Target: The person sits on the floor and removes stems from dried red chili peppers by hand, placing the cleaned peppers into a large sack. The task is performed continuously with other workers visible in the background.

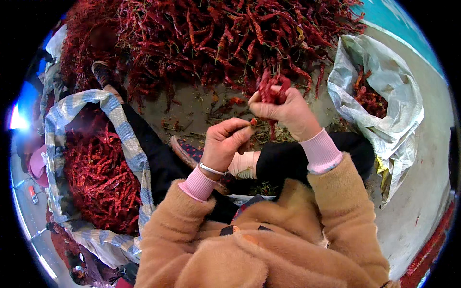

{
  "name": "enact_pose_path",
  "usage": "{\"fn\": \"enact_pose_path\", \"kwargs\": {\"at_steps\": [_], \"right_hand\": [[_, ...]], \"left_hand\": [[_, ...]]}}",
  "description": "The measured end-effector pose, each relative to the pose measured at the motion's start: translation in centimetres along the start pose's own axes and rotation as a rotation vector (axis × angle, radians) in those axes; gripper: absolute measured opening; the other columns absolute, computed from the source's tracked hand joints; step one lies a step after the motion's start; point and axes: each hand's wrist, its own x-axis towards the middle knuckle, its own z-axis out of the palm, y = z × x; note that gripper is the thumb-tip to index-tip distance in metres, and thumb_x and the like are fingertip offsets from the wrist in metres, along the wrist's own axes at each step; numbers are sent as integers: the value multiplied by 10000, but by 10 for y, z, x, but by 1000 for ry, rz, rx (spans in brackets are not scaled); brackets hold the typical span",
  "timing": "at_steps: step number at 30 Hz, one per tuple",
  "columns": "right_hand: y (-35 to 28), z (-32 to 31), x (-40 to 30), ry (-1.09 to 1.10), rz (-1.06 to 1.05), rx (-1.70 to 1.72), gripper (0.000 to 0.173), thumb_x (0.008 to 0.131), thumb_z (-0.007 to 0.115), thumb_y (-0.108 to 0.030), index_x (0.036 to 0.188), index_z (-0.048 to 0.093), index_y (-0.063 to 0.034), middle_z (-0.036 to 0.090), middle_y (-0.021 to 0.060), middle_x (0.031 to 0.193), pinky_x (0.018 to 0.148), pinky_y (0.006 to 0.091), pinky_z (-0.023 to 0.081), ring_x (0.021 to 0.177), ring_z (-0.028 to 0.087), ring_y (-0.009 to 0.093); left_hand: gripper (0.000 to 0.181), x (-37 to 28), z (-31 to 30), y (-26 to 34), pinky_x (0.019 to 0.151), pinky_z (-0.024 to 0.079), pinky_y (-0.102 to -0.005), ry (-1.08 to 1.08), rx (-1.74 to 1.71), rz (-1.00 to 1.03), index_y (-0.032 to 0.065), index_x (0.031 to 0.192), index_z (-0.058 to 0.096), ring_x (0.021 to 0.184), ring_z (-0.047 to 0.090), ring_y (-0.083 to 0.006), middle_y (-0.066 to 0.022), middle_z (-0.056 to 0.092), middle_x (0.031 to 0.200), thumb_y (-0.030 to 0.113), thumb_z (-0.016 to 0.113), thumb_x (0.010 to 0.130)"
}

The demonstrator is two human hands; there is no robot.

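Observation:
My right hand (282, 109) is closed around a small bunch of dried red chili peppers (268, 88), just below the edge of a large heap of dried chilies (223, 39). Close by on the left, my left hand (230, 138) has its thumb and fingertips pinched together at a small red-orange piece (254, 122), perhaps the end of a chili; a silver bangle circles that wrist. Stems and bits of chili (219, 108) are scattered on the floor beneath both hands.
A blue-and-white striped woven sack (133, 154) at the left holds many red chilies (104, 176). At the right stands a white woven sack (403, 93) with some chilies inside. My bent legs lie between them. Another person's shoe (102, 72) touches the heap's left side.

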Motion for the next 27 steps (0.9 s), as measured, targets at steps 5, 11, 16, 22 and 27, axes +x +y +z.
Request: {"fn": "enact_pose_path", "kwargs": {"at_steps": [5, 11, 16, 22, 27], "right_hand": [[4, 11, -7, -179, -10, -55, 130, 768, 723, -81, 803, 620, -11, 587, -36, 746, 650, 221, 439, 705, 519, 55], [2, 28, -16, -166, -181, -449, 151, 762, 688, -46, 847, 570, -2, 561, 2, 745, 639, 230, 431, 709, 490, 79], [1, 49, -26, -81, -484, -706, 195, 745, 623, 24, 914, 531, -1, 530, 87, 772, 648, 282, 448, 716, 539, 165], [-4, 77, -30, -106, -704, -863, 199, 733, 602, 32, 915, 526, 4, 544, 103, 796, 606, 294, 438, 667, 545, 228], [-40, 116, -57, -212, -248, -178, 59, 828, 615, -38, 866, 574, -21, 544, 30, 736, 563, 215, 399, 621, 497, 82]], "left_hand": [[114, -3, 1, -3, 499, 415, -204, 19, -63, 33, -6, 928, 640, 563, 515, -69, -8, 588, 695, 73, 602, 854], [169, -10, -9, -16, 709, 495, -321, 152, 632, 437, 11, 922, 658, 775, 636, -221, -137, 661, 871, 40, 632, 758], [71, -9, -10, -25, 602, 464, -285, 175, 278, 359, 4, 818, 639, 642, 588, -155, -92, 610, 690, 20, 604, 758], [65, -21, -22, -23, 547, 445, -290, 148, -81, 225, 2, 766, 625, 560, 543, -141, -79, 575, 611, 15, 569, 736], [125, -20, -66, -25, 643, 499, -355, 432, 634, 439, 29, 823, 662, 721, 636, -308, -160, 643, 790, 115, 588, 770]]}}
